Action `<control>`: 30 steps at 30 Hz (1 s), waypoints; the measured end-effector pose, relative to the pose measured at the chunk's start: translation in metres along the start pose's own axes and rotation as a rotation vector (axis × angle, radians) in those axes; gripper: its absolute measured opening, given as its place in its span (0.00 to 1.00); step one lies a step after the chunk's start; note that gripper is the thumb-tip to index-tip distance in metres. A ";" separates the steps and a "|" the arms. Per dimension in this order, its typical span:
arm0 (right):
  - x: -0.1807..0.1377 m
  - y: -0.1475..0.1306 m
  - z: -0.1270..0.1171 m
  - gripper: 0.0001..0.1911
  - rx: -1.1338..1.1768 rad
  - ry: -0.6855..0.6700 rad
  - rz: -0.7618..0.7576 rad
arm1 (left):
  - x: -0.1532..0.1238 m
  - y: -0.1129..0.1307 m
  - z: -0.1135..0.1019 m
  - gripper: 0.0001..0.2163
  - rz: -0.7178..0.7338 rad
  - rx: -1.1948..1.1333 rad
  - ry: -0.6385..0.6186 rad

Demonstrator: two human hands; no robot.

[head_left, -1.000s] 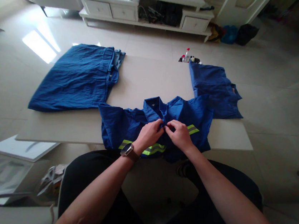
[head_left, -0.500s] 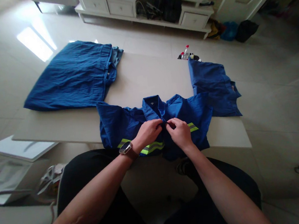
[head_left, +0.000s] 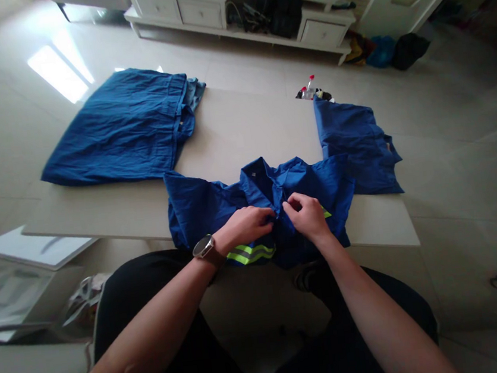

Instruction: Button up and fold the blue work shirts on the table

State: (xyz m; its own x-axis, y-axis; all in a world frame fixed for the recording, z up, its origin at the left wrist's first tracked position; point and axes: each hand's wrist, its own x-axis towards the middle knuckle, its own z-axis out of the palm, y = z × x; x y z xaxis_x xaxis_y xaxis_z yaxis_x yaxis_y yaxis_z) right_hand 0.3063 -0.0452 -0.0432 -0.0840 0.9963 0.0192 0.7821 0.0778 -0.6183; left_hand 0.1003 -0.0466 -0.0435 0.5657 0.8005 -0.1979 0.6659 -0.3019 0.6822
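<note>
Fingertips of the left hand (head_left: 246,225) and right hand (head_left: 308,215) are pinching the blue work shirt (head_left: 206,206) placket below the collar (head_left: 259,179); keeping both edges aligned and taut is advisable.

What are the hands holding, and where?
Both the left hand and the right hand pinch the blue work shirt at its front opening, just below the collar.

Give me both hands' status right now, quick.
Left hand: closed, pinching the front placket of the blue reflective-striped work shirt.
Right hand: closed, gripping the same shirt's front edge opposite.
</note>
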 end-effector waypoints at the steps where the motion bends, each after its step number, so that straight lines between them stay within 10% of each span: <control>1: 0.000 0.001 -0.003 0.15 0.025 -0.044 -0.029 | -0.001 -0.004 -0.005 0.14 -0.036 -0.024 -0.004; 8: 0.027 0.047 -0.019 0.11 -0.193 0.169 -0.074 | -0.020 -0.079 -0.058 0.20 -0.378 0.233 0.444; 13: 0.101 0.074 -0.033 0.32 -0.429 0.057 0.017 | -0.024 -0.136 -0.077 0.31 -0.478 0.380 0.221; 18: 0.133 0.062 -0.036 0.29 -0.561 -0.308 0.075 | -0.034 -0.150 -0.080 0.13 -0.410 0.450 0.162; 23: 0.105 0.051 -0.075 0.15 -0.616 -0.265 -0.035 | -0.071 -0.142 -0.108 0.11 -0.372 0.454 0.196; 30: 0.006 0.095 -0.206 0.11 -0.498 0.116 -0.198 | -0.171 -0.102 -0.153 0.19 -0.314 0.518 0.426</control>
State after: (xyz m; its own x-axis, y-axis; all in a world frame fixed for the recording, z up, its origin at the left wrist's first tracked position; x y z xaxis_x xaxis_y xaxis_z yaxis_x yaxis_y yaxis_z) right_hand 0.5072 -0.0240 0.0598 -0.2127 0.9561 0.2016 0.9583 0.2444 -0.1478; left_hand -0.1387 -0.0730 0.0285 0.1426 0.9892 0.0333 0.9692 -0.1464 0.1981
